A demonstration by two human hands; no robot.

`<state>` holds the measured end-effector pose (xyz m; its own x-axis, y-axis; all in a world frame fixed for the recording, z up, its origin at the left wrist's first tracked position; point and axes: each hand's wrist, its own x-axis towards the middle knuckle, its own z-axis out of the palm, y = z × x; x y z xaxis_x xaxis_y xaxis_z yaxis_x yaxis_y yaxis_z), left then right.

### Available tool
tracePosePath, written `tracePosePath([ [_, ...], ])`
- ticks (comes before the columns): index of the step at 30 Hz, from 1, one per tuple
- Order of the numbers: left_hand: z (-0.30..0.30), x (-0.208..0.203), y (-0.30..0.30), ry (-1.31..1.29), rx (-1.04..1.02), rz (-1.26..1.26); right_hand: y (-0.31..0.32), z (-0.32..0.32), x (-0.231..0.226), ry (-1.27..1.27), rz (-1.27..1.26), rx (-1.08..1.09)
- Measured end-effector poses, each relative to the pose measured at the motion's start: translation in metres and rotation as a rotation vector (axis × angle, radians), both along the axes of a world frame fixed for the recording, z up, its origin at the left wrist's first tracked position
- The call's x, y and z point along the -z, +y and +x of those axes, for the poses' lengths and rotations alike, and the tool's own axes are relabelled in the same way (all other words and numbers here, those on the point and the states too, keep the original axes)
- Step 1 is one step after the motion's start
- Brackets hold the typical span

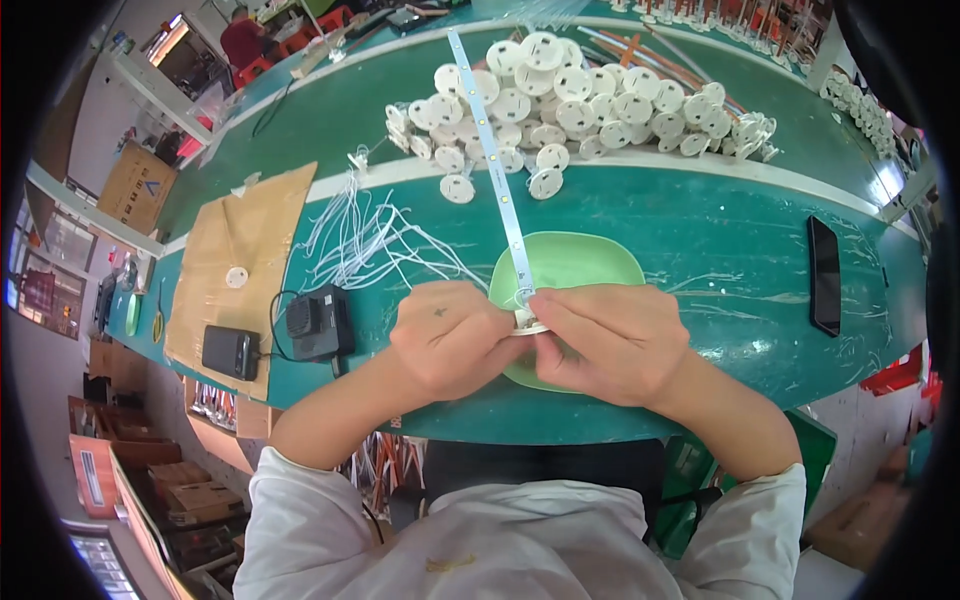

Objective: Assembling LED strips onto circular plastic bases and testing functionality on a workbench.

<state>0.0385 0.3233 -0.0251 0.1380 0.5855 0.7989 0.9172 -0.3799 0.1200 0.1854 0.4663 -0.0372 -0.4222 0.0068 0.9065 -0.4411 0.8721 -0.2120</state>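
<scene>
Mid-job on one pc, both hands pinching at the near rim of a shallow light-green plastic bowl [600, 262].
From my remote feed: L hand [448, 340] & R hand [618, 340] fingertips pinch a small white round plastic disc [531, 330] w/ long thin pale LED strip [503, 200] sticking up/away; can't tell if joined, fingers hide it. Big pile of white disc-ended pcs [575, 90] at far side, prob. same kind; loose thin white wires [355, 245] left of bowl, prob. unused stock.
</scene>
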Motion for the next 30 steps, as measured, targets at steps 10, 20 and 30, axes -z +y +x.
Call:
tracePosePath([
  [10,-0.003,0.006,-0.005,-0.164,-0.132,-0.070,0.002,-0.009,0.002,-0.075,0.013,-0.074],
  [20,-0.002,0.008,-0.007,-0.154,-0.112,-0.056,-0.003,-0.008,0.006,0.008,0.017,0.033],
  [30,-0.015,0.017,0.007,0.010,0.100,0.289,0.004,-0.002,-0.004,-0.323,-0.327,-0.267],
])
